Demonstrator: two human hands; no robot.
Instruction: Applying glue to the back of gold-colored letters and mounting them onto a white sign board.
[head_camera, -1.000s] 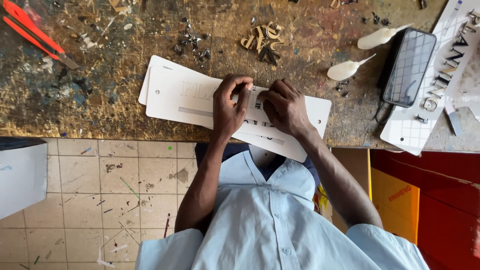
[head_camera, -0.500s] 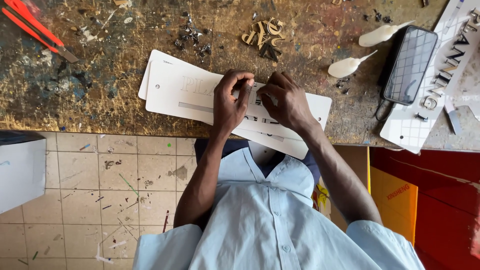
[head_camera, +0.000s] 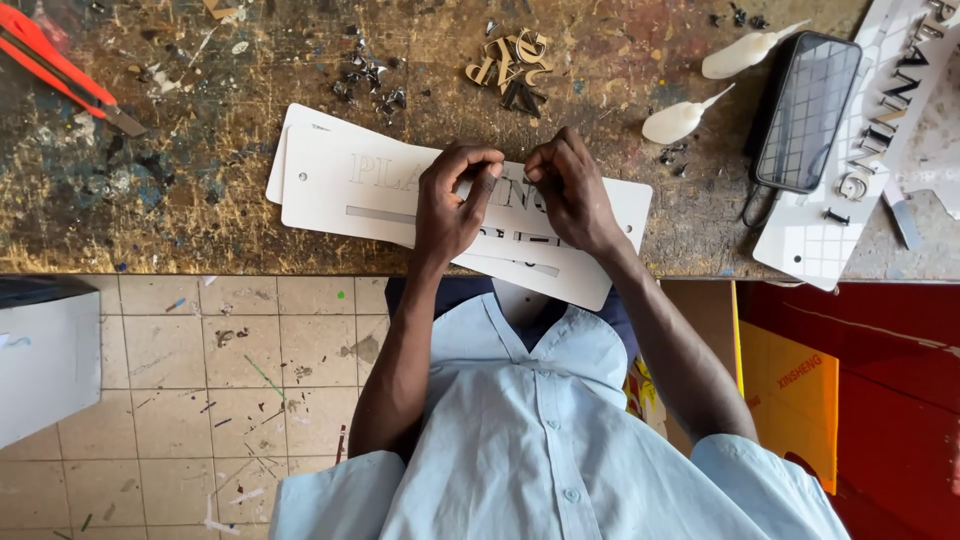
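Two hands at the desk (head_camera: 150, 215), both ours, meeting over the white plates.

Left hand (head_camera: 450, 205): fingers curled, thumb and forefinger pressed together on a small dark piece (head_camera: 490, 183) at the plate's lettered row. Grip pinching that piece.

Right hand (head_camera: 570, 190): fingertips bunched, touching the plate just beside the left fingers. We cannot tell whether its grip holds anything; the tips hide it.

White plates: we count two stacked, top plate (head_camera: 350, 190) over lower plate (head_camera: 575, 285), the lower one showing at the left edge and jutting past the desk's near edge. Cut-out letters and two narrow slots on the top plate.

Elsewhere on the desk:
- one third plate (head_camera: 830, 225) at far right, with dark letters set in it
- one phone (head_camera: 808, 110), screen up, lying partly on that plate
- two white bottles (head_camera: 675, 120) with pointed nozzles, on their sides, left of the phone
- one heap of loose letters (head_camera: 515, 65), gold and dark, above the hands; exact number too jumbled to count
- one scatter of dark scraps (head_camera: 370, 80) left of the heap
- one red knife (head_camera: 60, 70), top left corner

Below the desk: tiled floor (head_camera: 200, 380), one white box (head_camera: 45, 355) at left.
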